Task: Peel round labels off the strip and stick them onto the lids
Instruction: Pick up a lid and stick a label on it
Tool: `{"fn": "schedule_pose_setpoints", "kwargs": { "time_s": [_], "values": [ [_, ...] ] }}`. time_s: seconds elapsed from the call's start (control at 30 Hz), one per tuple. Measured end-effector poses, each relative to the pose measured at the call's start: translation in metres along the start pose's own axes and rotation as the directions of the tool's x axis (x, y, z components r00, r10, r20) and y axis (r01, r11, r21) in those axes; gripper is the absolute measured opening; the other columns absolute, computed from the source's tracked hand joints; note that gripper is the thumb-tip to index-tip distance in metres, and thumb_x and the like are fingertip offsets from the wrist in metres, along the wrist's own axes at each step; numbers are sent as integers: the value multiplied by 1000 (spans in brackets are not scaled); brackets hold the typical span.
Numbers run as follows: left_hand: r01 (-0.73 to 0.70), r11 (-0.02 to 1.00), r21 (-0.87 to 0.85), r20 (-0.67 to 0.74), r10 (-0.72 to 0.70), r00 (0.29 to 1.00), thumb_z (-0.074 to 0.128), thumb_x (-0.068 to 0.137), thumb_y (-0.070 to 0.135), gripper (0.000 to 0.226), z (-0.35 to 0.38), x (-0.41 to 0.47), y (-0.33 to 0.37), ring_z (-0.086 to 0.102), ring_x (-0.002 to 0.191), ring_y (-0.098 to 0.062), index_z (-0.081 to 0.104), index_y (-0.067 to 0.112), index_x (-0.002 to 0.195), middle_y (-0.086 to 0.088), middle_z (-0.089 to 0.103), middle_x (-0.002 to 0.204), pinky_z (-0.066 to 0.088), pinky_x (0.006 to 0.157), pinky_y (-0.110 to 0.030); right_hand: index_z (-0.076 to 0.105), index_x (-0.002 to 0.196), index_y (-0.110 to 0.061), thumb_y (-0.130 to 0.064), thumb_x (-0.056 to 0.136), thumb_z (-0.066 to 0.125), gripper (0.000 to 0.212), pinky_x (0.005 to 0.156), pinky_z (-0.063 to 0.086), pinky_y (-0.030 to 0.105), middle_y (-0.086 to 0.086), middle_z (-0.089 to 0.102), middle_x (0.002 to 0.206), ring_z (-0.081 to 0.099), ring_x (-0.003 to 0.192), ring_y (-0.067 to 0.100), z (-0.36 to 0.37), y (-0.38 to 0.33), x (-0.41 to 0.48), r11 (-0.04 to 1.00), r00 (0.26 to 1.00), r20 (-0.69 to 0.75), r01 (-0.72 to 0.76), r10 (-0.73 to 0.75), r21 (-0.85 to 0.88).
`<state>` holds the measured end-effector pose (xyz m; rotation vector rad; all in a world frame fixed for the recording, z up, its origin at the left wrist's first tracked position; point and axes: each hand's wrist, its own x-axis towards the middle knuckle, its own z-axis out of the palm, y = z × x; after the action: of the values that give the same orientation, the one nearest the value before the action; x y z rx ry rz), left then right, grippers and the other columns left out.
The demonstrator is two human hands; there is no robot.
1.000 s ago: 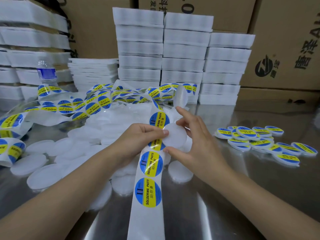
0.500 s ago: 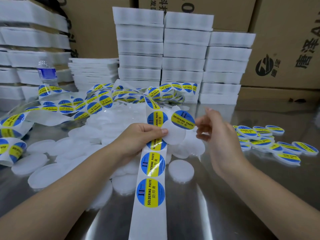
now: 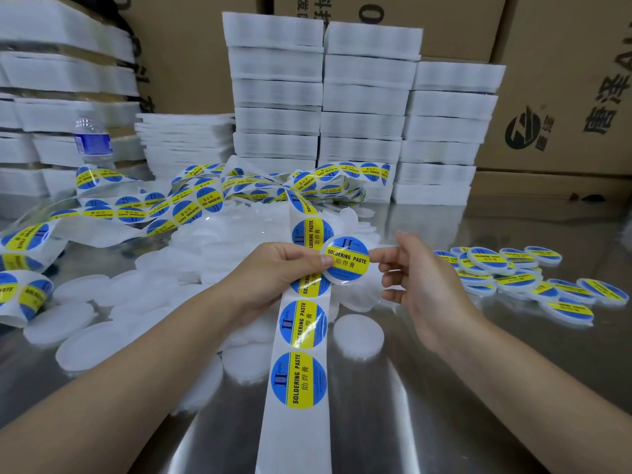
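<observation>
My left hand point(image 3: 273, 275) grips the label strip point(image 3: 294, 439) together with a white round lid point(image 3: 342, 281), thumb on the lid's left edge. A peeled blue-and-yellow "Soldering Paste" label point(image 3: 345, 260) lies over the lid's face, leaving a white rim showing below. My right hand point(image 3: 427, 285) holds the label's right edge with its fingertips, the other fingers curled. The strip runs from the far tangle down toward me with three labels on it below my thumb.
Bare white lids point(image 3: 212, 254) are heaped left and centre, and one lid point(image 3: 357, 331) lies alone near my right wrist. Labelled lids point(image 3: 513, 271) are piled at right. Loose strip point(image 3: 205, 200), foam stacks point(image 3: 321, 97), a bottle point(image 3: 92, 142) and cartons point(image 3: 564, 97) stand behind on the steel table point(image 3: 444, 388).
My right hand peeled a label off the strip, lifted it up and right, then brought it back down onto the lid in my left hand. The left hand stayed put.
</observation>
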<state>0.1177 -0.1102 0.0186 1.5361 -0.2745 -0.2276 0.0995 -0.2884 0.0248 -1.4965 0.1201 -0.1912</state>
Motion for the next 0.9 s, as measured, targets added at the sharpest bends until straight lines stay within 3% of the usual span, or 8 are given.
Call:
{"fn": "schedule_pose_setpoints", "kwargs": {
  "time_s": [0.6,0.77,0.9],
  "values": [
    [-4,1000,3,3,4,1000,73,60,32,26,-1,2,-2,70,66,-14,79,14,78,-9,76,86,55,59,-21,74,53,-26,-35,96,38,56,52,40,24,-3,53,71,42,54,11,-1,-1,-2,993,999,34,23,-19,-118],
    [-1,1000,-6,4,1,1000,74,57,33,30,-1,2,-2,71,69,-15,79,15,80,-10,76,88,56,61,-22,72,49,-28,-32,94,39,57,55,38,25,-11,57,55,43,56,13,-3,-5,-2,971,997,-11,72,-77,-228],
    [-5,1000,5,14,5,1000,77,53,36,32,-2,2,-2,72,71,-17,80,17,79,-10,76,89,59,66,-25,71,51,-28,-33,95,39,55,60,36,27,-8,58,69,46,58,8,-3,-5,-2,948,986,-52,134,-155,-289]
  ]
}}
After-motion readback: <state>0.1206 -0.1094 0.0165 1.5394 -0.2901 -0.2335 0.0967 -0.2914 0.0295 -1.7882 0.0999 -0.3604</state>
